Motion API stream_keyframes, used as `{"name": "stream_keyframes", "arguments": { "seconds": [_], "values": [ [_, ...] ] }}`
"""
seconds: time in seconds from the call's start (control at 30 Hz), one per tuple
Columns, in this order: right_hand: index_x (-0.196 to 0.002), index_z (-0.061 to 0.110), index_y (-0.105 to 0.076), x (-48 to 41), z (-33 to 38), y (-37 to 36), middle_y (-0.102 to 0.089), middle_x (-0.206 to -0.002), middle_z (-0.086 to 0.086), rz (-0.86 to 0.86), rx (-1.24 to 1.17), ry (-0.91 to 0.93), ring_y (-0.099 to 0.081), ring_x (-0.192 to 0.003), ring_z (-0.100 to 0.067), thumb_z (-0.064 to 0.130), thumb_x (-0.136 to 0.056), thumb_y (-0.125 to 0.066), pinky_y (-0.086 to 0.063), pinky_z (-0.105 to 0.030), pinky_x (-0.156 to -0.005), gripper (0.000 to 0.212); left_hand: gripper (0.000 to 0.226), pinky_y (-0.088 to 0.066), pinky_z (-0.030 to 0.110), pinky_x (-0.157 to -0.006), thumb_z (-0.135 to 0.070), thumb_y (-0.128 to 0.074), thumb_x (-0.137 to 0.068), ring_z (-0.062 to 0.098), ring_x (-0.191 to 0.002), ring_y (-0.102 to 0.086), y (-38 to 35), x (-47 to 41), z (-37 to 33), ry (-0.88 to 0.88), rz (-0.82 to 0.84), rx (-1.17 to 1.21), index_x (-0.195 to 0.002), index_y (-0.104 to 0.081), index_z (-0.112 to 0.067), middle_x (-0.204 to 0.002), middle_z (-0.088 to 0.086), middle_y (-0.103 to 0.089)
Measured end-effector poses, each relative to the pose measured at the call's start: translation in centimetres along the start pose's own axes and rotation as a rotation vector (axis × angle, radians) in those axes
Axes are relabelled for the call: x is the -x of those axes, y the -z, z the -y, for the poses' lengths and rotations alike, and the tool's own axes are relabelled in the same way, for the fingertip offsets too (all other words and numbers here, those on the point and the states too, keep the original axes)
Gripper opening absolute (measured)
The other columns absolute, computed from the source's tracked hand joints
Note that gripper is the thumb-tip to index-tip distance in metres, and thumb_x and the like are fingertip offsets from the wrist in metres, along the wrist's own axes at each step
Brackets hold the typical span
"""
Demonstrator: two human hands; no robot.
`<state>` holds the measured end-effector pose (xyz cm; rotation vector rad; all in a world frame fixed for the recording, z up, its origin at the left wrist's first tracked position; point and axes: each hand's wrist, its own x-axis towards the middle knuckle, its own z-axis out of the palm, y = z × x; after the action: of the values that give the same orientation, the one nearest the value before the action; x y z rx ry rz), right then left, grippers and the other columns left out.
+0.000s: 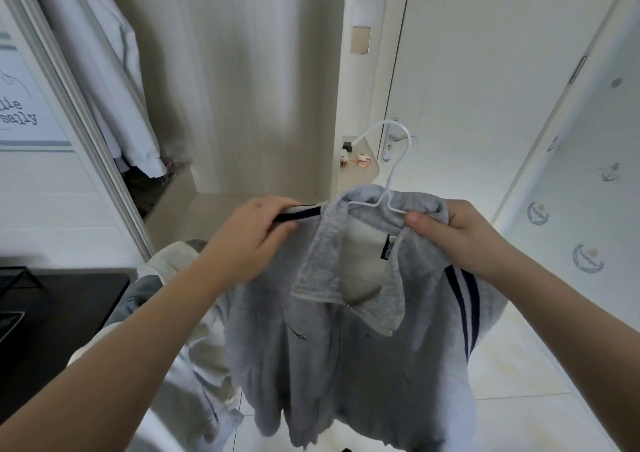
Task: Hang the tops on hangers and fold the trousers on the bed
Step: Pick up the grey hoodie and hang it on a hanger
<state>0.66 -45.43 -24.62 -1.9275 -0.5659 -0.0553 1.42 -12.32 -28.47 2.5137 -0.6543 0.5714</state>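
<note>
A grey zip-up top (346, 358) with a wide collar and dark blue shoulder stripes hangs in front of me, facing me. A white wire hanger (388, 174) sits inside its neck, with the hook standing up above the collar. My left hand (256, 240) pinches the top's left shoulder at the striped edge. On the other side, my right hand (453, 237) grips the right shoulder and collar together with the hanger's arm. The hanger's lower part is hidden inside the fabric.
An open wardrobe (242, 70) stands ahead, with white garments (114, 81) hanging at its left. A closed door with a handle (394, 140) is behind the hanger. More light clothing (166, 347) hangs low at my left, beside a black surface (52, 330).
</note>
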Motion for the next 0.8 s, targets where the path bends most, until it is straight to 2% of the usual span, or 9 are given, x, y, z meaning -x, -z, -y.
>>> {"name": "stream_keyframes", "arguments": {
  "seconds": [0.07,0.2,0.23,0.3,0.37,0.53,0.6,0.67,0.8],
  "values": [
    [-0.082,0.045,-0.074,-0.7,1.0,-0.7,-0.071,-0.076,0.019,0.018,0.028,0.011,-0.066,-0.073,0.004,0.023,-0.099,-0.058,-0.049,-0.012,-0.067,0.032,0.022,-0.036,0.020,-0.080,-0.015,-0.051,-0.101,0.018,-0.094,-0.061,0.2,-0.8,-0.5,-0.032,-0.068,0.003,-0.115,-0.068,-0.008,-0.105,0.005,-0.070],
    [-0.118,0.017,-0.069,-2.0,3.3,-0.5,-0.074,-0.111,-0.002,0.083,0.071,0.012,-0.070,-0.106,-0.019,0.018,-0.099,-0.060,-0.055,-0.032,-0.092,0.021,0.017,-0.037,0.027,-0.075,-0.009,-0.050,-0.100,0.019,-0.085,-0.057,1.9,-2.1,-0.3,0.019,-0.226,0.123,-0.102,-0.066,-0.005,-0.094,0.000,-0.065],
    [-0.119,0.010,-0.066,-2.1,3.7,0.0,-0.073,-0.112,-0.008,0.100,0.110,0.019,-0.069,-0.107,-0.025,0.019,-0.098,-0.061,-0.055,-0.037,-0.094,0.023,0.018,-0.038,0.030,-0.075,-0.011,-0.049,-0.100,0.021,-0.084,-0.057,2.3,-2.5,0.0,0.022,-0.244,0.133,-0.100,-0.066,-0.005,-0.092,-0.002,-0.063],
    [-0.108,0.000,-0.062,-1.9,4.4,1.0,-0.067,-0.096,-0.020,0.109,0.164,-0.007,-0.064,-0.088,-0.036,0.029,-0.094,-0.065,-0.052,-0.048,-0.084,0.032,0.022,-0.040,0.034,-0.075,-0.016,-0.047,-0.099,0.023,-0.083,-0.058,3.2,-3.5,0.7,0.029,-0.273,0.145,-0.099,-0.066,-0.006,-0.091,-0.004,-0.063],
    [-0.092,0.005,-0.064,-1.6,4.8,1.8,-0.056,-0.079,-0.018,0.086,0.193,-0.042,-0.052,-0.073,-0.024,0.039,-0.090,-0.065,-0.042,-0.042,-0.075,0.034,0.023,-0.043,0.037,-0.075,-0.021,-0.046,-0.098,0.024,-0.083,-0.060,4.2,-4.6,1.7,0.032,-0.306,0.133,-0.098,-0.066,-0.008,-0.088,-0.005,-0.063],
    [-0.089,0.019,-0.067,-2.0,5.7,1.7,-0.064,-0.082,-0.012,0.111,0.317,-0.103,-0.055,-0.073,-0.016,0.034,-0.096,-0.067,-0.044,-0.036,-0.072,0.016,0.025,-0.048,0.051,-0.080,-0.029,-0.042,-0.098,0.030,-0.083,-0.060,5.2,-8.8,3.5,0.049,-0.315,0.120,-0.097,-0.061,-0.012,-0.087,0.003,-0.064],
    [-0.088,0.014,-0.061,-2.8,5.8,1.4,-0.056,-0.074,-0.001,0.095,0.402,-0.127,-0.050,-0.067,-0.012,0.037,-0.097,-0.064,-0.042,-0.034,-0.068,0.025,0.026,-0.049,0.051,-0.081,-0.031,-0.042,-0.098,0.031,-0.084,-0.060,5.4,-10.7,4.0,0.047,-0.323,0.105,-0.098,-0.061,-0.014,-0.088,0.004,-0.065],
    [-0.087,0.005,-0.051,-3.9,6.1,1.0,-0.046,-0.071,-0.001,0.027,0.426,-0.105,-0.042,-0.064,-0.012,0.036,-0.100,-0.058,-0.039,-0.033,-0.064,0.035,0.027,-0.049,0.051,-0.079,-0.032,-0.041,-0.098,0.032,-0.084,-0.061,5.7,-12.5,4.5,0.041,-0.342,0.076,-0.099,-0.062,-0.014,-0.088,0.006,-0.066],
    [-0.087,-0.001,-0.042,-7.5,7.7,0.4,-0.037,-0.071,-0.007,-0.038,0.216,-0.029,-0.034,-0.063,-0.018,0.034,-0.103,-0.054,-0.031,-0.033,-0.058,0.041,0.025,-0.046,0.042,-0.076,-0.022,-0.046,-0.104,0.037,-0.089,-0.065,7.0,-17.1,6.2,0.081,-0.383,0.017,-0.106,-0.068,-0.008,-0.097,0.015,-0.071]
  ]
}}
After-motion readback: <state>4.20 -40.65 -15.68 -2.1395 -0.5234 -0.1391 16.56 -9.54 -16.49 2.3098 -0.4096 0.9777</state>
